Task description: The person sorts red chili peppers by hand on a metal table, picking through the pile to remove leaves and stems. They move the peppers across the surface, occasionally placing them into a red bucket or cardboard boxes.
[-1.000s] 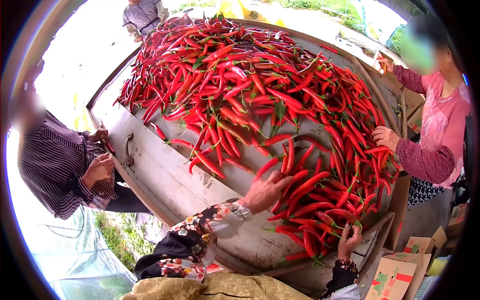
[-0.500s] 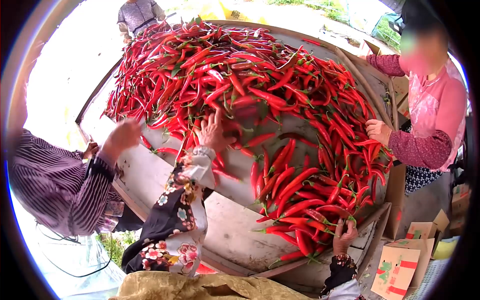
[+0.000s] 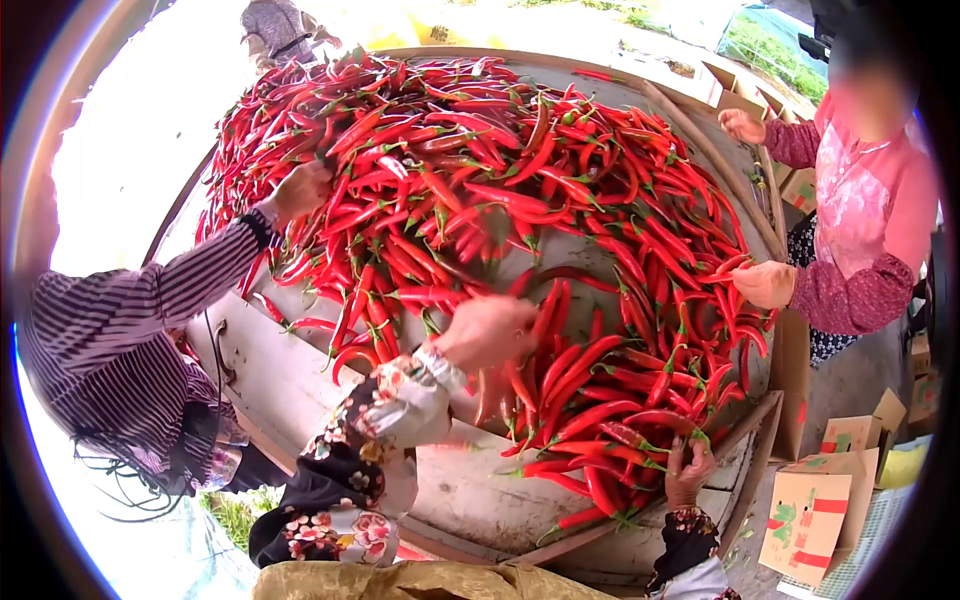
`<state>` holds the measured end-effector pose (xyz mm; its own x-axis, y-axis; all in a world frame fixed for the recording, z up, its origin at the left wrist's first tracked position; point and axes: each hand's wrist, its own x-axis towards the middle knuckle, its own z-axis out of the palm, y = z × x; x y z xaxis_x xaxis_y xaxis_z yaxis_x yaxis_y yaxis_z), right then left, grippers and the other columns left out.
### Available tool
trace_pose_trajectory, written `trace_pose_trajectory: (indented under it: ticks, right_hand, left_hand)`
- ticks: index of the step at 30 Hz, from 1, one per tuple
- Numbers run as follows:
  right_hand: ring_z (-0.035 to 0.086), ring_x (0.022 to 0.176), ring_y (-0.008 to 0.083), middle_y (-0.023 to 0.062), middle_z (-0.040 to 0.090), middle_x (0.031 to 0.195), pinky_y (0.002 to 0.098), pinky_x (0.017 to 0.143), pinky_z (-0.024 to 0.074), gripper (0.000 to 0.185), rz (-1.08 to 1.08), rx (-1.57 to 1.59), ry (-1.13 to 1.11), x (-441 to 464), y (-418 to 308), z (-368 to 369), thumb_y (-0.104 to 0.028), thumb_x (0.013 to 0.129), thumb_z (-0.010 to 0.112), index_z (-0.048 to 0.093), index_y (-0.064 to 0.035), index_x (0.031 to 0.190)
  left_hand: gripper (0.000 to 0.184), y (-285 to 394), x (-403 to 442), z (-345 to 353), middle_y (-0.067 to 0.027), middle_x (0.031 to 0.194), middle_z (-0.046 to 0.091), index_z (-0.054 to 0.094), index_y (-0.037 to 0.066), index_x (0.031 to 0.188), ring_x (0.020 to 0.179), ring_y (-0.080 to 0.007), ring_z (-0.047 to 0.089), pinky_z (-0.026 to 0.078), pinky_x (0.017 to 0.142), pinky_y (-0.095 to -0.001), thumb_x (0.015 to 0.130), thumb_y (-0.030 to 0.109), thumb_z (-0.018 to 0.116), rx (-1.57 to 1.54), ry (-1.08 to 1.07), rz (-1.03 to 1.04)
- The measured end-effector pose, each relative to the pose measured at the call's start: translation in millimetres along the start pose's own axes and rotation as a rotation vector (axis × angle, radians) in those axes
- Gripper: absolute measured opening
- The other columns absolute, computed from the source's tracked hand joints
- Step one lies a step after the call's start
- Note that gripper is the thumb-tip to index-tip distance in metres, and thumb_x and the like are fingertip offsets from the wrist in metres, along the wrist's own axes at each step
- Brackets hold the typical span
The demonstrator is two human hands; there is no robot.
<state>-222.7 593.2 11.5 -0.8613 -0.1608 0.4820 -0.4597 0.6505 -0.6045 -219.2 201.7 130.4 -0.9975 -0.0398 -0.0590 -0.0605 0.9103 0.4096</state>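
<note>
"Where are the red chilies [image 3: 515, 200] lying?"

"They're covering much of the table [image 3: 470, 495], running from a big far heap [image 3: 485, 125] down the right side into a nearer cluster [image 3: 598, 416]."

"And what are the wearer's own hands doing?"

"The left hand [image 3: 487, 330] is showing blurred by the gap between heap and cluster; whether it's gripping anything, I'm not able to tell. The right hand [image 3: 690, 472] is resting at the cluster's lower edge, fingers curling in narrowly beside a chili's stem end, but I can't tell whether they're pinching it."

"What is careful handling asking for here?"

"Light fingers, I'm thinking: lifting by the stem end, taking only a few at once, and not dragging, since the curved pods are crossing and could be snagging. Also keeping the flowered sleeve [image 3: 350, 470] off the strays beside it."

"How many of each are you counting?"

"Two hands of the wearer's. Three other people are standing around: one wearing stripes [image 3: 110, 340], one wearing pink [image 3: 870, 200], one wearing grey [image 3: 272, 28], partly cut off. One metal handle [image 3: 224, 355] is showing at left. One printed carton [image 3: 805, 525] is sitting nearest at right, others behind it hiding too much for counting. The chilies are overlapping too thickly to number."
</note>
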Motion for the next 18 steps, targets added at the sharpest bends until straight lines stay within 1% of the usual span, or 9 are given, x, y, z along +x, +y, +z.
trace_pose_trajectory:
  ticks: [1,3,5,7,9,13,14,17,18]
  right_hand:
    - [0.056,0.064,0.0378,0.0190,0.058,0.074,0.0408,0.059,0.0450,0.021,0.020,-0.006,0.000,0.4,0.0,-0.5,-0.015,0.081,0.067,0.054,0.0013,0.081]
    - [0.058,0.064,0.0375,0.0183,0.060,0.074,0.0397,0.059,0.0458,0.020,0.055,-0.006,-0.006,0.1,-1.0,-1.4,-0.015,0.080,0.067,0.055,0.0013,0.079]
    - [0.057,0.064,0.0371,0.0174,0.059,0.073,0.0390,0.059,0.0453,0.021,0.077,0.006,-0.022,1.1,-2.7,-2.4,-0.015,0.080,0.067,0.054,0.0012,0.076]
    - [0.057,0.063,0.0367,0.0165,0.059,0.073,0.0382,0.058,0.0446,0.022,0.086,0.017,-0.020,0.9,-3.1,-3.1,-0.016,0.080,0.066,0.053,0.0008,0.074]
    - [0.056,0.063,0.0366,0.0159,0.058,0.072,0.0378,0.057,0.0439,0.024,0.095,0.022,-0.015,0.9,-2.7,-1.6,-0.016,0.080,0.066,0.051,0.0003,0.072]
    - [0.056,0.064,0.0363,0.0155,0.056,0.071,0.0378,0.058,0.0436,0.023,0.082,0.028,0.002,0.7,-0.5,1.0,-0.017,0.080,0.067,0.052,0.0000,0.074]
    - [0.056,0.064,0.0362,0.0155,0.056,0.071,0.0378,0.058,0.0437,0.022,0.077,0.032,0.005,-0.8,-0.2,0.7,-0.017,0.081,0.066,0.053,0.0001,0.075]
    - [0.057,0.064,0.0356,0.0152,0.057,0.071,0.0382,0.059,0.0442,0.020,0.055,0.024,0.019,1.0,-3.6,1.3,-0.016,0.081,0.066,0.056,0.0008,0.080]
    - [0.057,0.065,0.0351,0.0152,0.057,0.073,0.0383,0.059,0.0447,0.018,0.037,0.021,0.010,-0.6,-0.1,1.1,-0.015,0.081,0.066,0.058,0.0016,0.083]
  left_hand:
    - [0.029,-10.9,17.6,3.3,-0.0117,0.084,0.066,0.066,0.012,0.091,0.079,-0.0325,0.065,0.052,0.066,-0.0454,0.075,0.036,0.069,0.015,0.165,-0.056]
    - [0.033,-39.8,46.0,4.4,-0.0106,0.074,0.065,0.064,0.011,0.078,0.076,-0.0328,0.065,0.051,0.063,-0.0453,0.073,0.043,0.071,0.033,0.495,-0.153]
    - [0.039,-59.0,67.9,-2.7,-0.0110,0.078,0.066,0.064,0.010,0.082,0.077,-0.0323,0.065,0.051,0.064,-0.0446,0.071,0.046,0.073,0.072,0.519,-0.370]
    - [0.059,-68.6,81.1,3.7,-0.0136,0.092,0.067,0.058,0.007,0.102,0.085,-0.0329,0.065,0.051,0.069,-0.0441,0.067,0.050,0.077,0.124,0.590,-0.419]
    - [0.062,-66.5,95.8,18.4,-0.0149,0.102,0.064,0.056,0.006,0.105,0.090,-0.0343,0.064,0.051,0.071,-0.0452,0.066,0.048,0.079,0.177,0.643,-0.431]
    - [0.039,-73.0,112.8,26.5,-0.0144,0.102,0.063,0.055,0.006,0.099,0.093,-0.0343,0.064,0.051,0.072,-0.0466,0.075,0.031,0.075,0.198,0.721,-0.454]
    - [0.026,-74.6,113.5,26.4,-0.0139,0.096,0.063,0.057,0.007,0.093,0.089,-0.0349,0.063,0.050,0.070,-0.0466,0.078,0.023,0.070,0.235,0.736,-0.431]
    - [0.018,-81.6,108.4,22.5,-0.0131,0.089,0.063,0.060,0.007,0.086,0.087,-0.0348,0.062,0.050,0.069,-0.0460,0.078,0.020,0.069,0.200,0.728,-0.369]
    - [0.012,-78.8,101.4,22.0,-0.0121,0.084,0.062,0.062,0.009,0.081,0.085,-0.0339,0.062,0.049,0.068,-0.0452,0.077,0.019,0.068,0.130,0.843,-0.217]
